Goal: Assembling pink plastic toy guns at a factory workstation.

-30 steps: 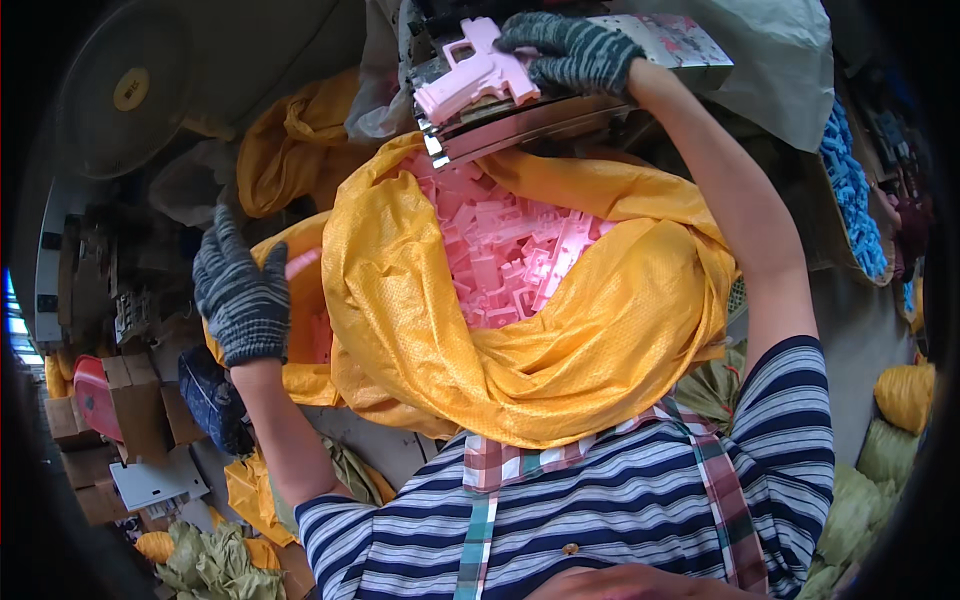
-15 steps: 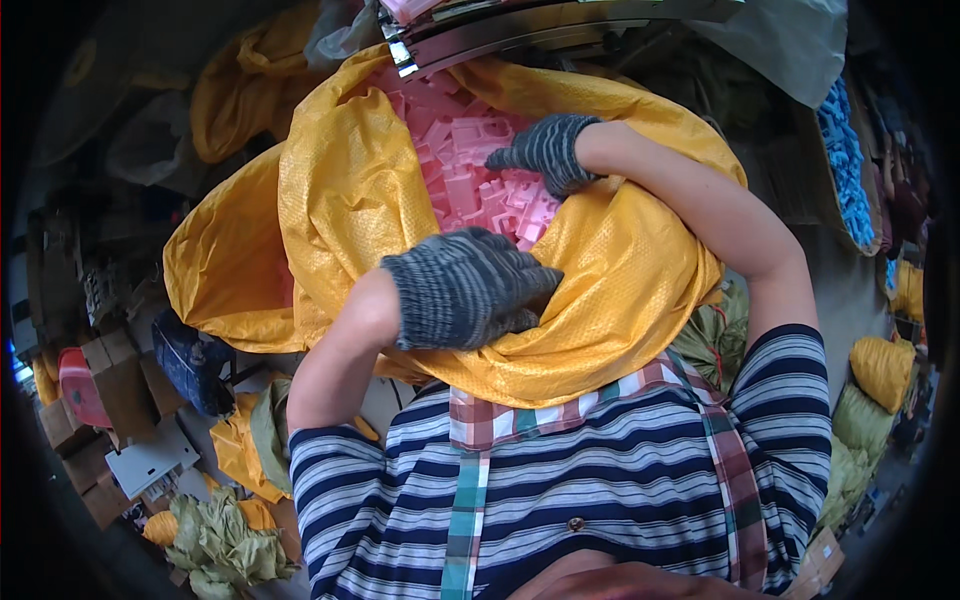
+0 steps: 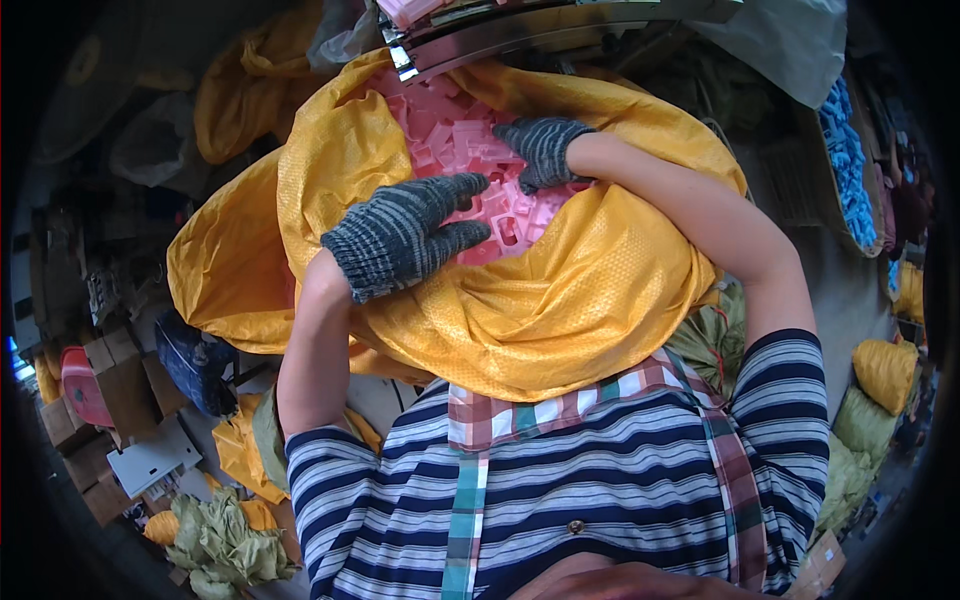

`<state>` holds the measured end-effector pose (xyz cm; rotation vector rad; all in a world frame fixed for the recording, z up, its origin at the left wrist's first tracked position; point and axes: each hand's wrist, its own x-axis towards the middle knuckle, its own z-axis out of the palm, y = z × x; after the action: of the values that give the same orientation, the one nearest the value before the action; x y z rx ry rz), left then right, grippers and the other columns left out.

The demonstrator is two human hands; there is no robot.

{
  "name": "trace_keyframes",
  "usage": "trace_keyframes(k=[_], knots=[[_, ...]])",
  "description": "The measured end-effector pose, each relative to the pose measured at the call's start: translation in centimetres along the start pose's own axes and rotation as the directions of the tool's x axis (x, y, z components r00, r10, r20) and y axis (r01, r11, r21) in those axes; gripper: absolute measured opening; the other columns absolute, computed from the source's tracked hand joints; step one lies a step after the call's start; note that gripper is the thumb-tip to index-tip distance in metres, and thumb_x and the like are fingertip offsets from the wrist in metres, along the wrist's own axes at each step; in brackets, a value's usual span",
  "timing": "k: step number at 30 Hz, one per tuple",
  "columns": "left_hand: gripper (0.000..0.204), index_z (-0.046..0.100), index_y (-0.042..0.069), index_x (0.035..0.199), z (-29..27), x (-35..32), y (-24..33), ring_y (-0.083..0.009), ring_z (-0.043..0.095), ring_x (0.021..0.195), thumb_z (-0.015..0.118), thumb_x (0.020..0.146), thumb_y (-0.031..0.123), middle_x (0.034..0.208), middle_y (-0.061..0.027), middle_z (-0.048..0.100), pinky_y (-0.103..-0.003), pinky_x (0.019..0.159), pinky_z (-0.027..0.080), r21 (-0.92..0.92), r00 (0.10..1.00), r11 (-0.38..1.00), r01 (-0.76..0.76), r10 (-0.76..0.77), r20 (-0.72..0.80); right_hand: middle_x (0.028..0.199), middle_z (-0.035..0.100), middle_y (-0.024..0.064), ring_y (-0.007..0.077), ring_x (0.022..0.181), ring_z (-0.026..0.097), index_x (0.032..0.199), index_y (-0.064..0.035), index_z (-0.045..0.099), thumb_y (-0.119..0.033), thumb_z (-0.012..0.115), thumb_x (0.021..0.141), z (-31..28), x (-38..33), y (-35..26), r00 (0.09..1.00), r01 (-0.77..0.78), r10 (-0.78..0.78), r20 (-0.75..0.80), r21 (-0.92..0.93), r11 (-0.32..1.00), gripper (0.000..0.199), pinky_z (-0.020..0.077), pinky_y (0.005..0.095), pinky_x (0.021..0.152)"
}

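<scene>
A large yellow woven sack (image 3: pixel 520 335) stands open in front of me, its mouth spread wide. Pink moulded plastic pieces (image 3: pixel 460 145) fill it, many with square cut-outs. My left hand (image 3: pixel 405 238), in a grey striped knit glove, reaches over the sack's left side; its fingers are stretched out, with a gap between them and the thumb, above the pink pieces. In a matching glove, my right hand (image 3: pixel 548 152) rests among the pieces at the right of the opening, fingers apart. Neither hand appears to hold a piece, though some right fingertips are partly hidden.
A metal machine edge (image 3: pixel 560 35) crosses above the sack's far side. Blue pieces (image 3: pixel 848 165) fill a carton at the far right. Cardboard boxes (image 3: pixel 125 385) and a red container (image 3: pixel 85 385) stand at the left. Crumpled green sacks (image 3: pixel 225 545) lie at the lower left.
My left hand has moved up and left from the sack's near rim, its fingers now spread over the pieces. The near rim sits lower, and my right hand has shifted slightly left.
</scene>
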<state>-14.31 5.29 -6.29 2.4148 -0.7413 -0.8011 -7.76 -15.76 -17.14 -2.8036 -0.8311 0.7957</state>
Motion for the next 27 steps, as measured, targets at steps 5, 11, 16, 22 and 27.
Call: trace_keyframes(k=[5,11,16,22,27], knots=[[0.05,0.045,0.005,0.128,-0.2,0.3,-2.2,-0.0183,0.052,0.11,0.062,0.085,0.022,0.12,-0.0115,0.055,-0.031,0.093,0.041,-0.397,0.988,0.915,-0.064,0.003,-0.152,0.129,0.045,0.0198,0.0322,0.116,0.046,0.135,-0.0047,0.033,-0.022,0.075,0.061,-0.5,-0.1,-0.5,0.982,0.189,-0.189,-0.011,0.131,0.973,0.086,0.0391,0.0356,0.096],[0.07,0.036,0.003,0.132,-1.4,1.0,-3.4,-0.0307,0.047,0.117,0.069,0.077,0.031,0.126,-0.0201,0.047,-0.037,0.098,0.038,-0.019,0.951,0.999,-0.039,0.032,-0.308,0.097,0.06,0.0158,0.0292,0.089,0.059,0.122,-0.0049,0.047,-0.014,0.075,0.06,-2.8,-2.0,-0.8,0.895,0.446,-0.383,-0.229,0.406,0.798,0.069,0.0468,0.0339,0.084],[0.062,0.044,0.001,0.125,-2.6,2.6,-1.0,-0.0252,0.055,0.105,0.071,0.076,0.027,0.114,-0.0153,0.056,-0.033,0.091,0.044,-0.003,0.82,0.926,-0.378,0.333,-0.466,0.102,0.061,0.0138,0.0208,0.092,0.06,0.119,-0.0021,0.049,-0.016,0.077,0.067,-9.3,-7.3,-1.8,0.709,0.701,-0.309,-0.634,0.59,0.401,0.061,0.0494,0.0309,0.083],[0.024,0.064,0.003,0.1,-5.2,3.3,-1.6,-0.008,0.057,0.078,0.063,0.084,0.02,0.088,-0.0018,0.063,-0.022,0.071,0.045,-0.61,0.864,0.698,-0.375,0.025,-0.502,0.124,0.05,0.0131,0.0265,0.114,0.05,0.117,-0.0055,0.053,-0.008,0.073,0.07,-12.2,-10.7,-1.2,0.525,0.617,-0.47,-0.71,-0.063,0.785,0.05,0.0422,0.0357,0.094],[0.022,0.064,0.002,0.1,-6.1,5.6,-0.6,-0.0085,0.057,0.08,0.055,0.09,0.02,0.087,-0.0042,0.063,-0.022,0.071,0.045,-0.451,0.751,0.775,-0.442,0.044,-0.659,0.106,0.057,0.0121,0.0248,0.087,0.059,0.099,-0.0033,0.057,0.002,0.07,0.07,-12.2,-10.5,-0.1,0.399,0.461,-0.444,-0.803,-0.243,0.853,0.033,0.0497,0.0308,0.073]])
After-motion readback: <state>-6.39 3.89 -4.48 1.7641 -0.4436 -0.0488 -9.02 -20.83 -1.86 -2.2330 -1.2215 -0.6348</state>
